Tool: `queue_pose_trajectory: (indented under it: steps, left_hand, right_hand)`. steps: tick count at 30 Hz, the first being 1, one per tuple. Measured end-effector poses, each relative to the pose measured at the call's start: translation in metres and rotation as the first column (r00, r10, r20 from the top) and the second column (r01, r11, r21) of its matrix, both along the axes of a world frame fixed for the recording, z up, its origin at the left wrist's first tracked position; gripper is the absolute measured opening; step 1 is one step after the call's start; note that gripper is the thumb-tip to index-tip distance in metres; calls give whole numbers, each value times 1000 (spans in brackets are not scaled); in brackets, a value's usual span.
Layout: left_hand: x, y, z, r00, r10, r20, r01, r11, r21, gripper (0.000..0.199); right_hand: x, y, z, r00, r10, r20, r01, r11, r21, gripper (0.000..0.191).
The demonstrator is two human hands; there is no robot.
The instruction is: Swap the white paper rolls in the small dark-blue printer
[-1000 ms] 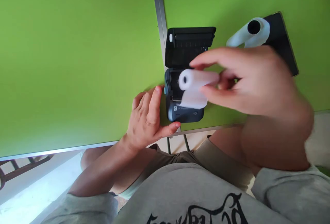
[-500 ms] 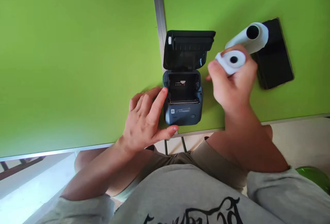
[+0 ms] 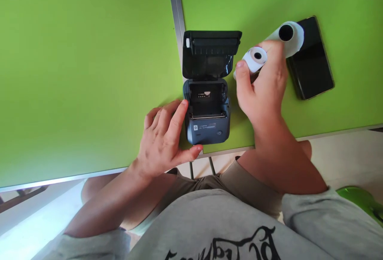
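White paper, coiled into a small roll [image 3: 250, 65], sits firmly in the right hand [image 3: 267, 79], thumb on its near side, just right of the open label printer [image 3: 208, 130]. 1 second ago that roll hung over the printer's compartment [image 3: 206, 106]; now it's clear of it, and the printed marks inside show plainly! Over on the other side, the left hand [image 3: 160, 142] spreads loosely, index fingertip touching the casing, thumb reaching past the near edge. Glossy black lid [image 3: 206, 62] up, blue-grey plastic body below, corners rounded. Beyond the right knuckles lies a thicker white roll [image 3: 297, 43] with a dark round core, overlapping the flat, shiny smartphone [image 3: 315, 62]. Smooth green tabletop [image 3: 89, 72] beneath it all.
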State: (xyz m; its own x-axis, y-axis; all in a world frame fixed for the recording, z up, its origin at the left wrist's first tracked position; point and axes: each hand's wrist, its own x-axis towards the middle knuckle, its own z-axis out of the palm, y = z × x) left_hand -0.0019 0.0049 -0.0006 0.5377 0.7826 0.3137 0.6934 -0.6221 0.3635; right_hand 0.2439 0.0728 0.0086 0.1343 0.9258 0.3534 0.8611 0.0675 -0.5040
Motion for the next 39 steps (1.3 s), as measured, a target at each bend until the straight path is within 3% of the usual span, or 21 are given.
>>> queue_pose_trajectory:
  steps: [7, 10, 16, 18, 21, 23, 25, 28, 31, 35, 39]
  left_hand:
    - [2, 0, 1, 1000, 19, -3, -19, 1000, -13, 94]
    - [2, -1, 2, 1000, 22, -5, -22, 1000, -21, 94]
    - [1, 0, 1, 1000, 13, -3, -13, 1000, -18, 95]
    - [1, 0, 0, 1000, 13, -5, -13, 1000, -13, 94]
    - [2, 0, 0, 1000, 14, -6, -14, 1000, -10, 94]
    - [1, 0, 0, 1000, 18, -9, -18, 1000, -15, 93]
    - [1, 0, 1, 1000, 20, -13, -20, 1000, -18, 93]
    - [1, -1, 1, 1000, 19, -17, -19, 1000, -17, 93]
    - [1, -1, 1, 1000, 25, -17, -25, 1000, -17, 93]
    - [2, -1, 0, 1000, 26, -13, -26, 1000, -8, 94]
    - [2, -1, 0, 1000, 20, -20, -20, 1000, -11, 94]
  right_hand:
    - [-2, -2, 9, 997, 56, -46, -62, 987, -150, 34]
    - [-2, -1, 9, 995, 93, -32, -96, 984, -150, 41]
    - [-5, -1, 11, 991, 113, 66, -104, 986, -133, 37]
    - [-4, -4, 17, 990, 130, 46, -127, 989, -70, 39]
    - [10, -5, 26, 985, 166, -52, -154, 971, 180, 42]
    - [27, -1, 27, 990, 130, -62, -103, 937, 333, 45]
    - [46, 8, 24, 999, 45, 1, -42, 928, 370, 49]
    - [64, 23, 11, 997, 74, 31, -80, 950, 303, 70]
    - [63, 31, 3, 997, 55, 59, -64, 985, 160, 80]
    - [47, 31, 8, 992, -17, 124, 17, 1000, 1, 59]
    - [39, 27, 15, 982, -106, 159, 112, 993, -35, 40]
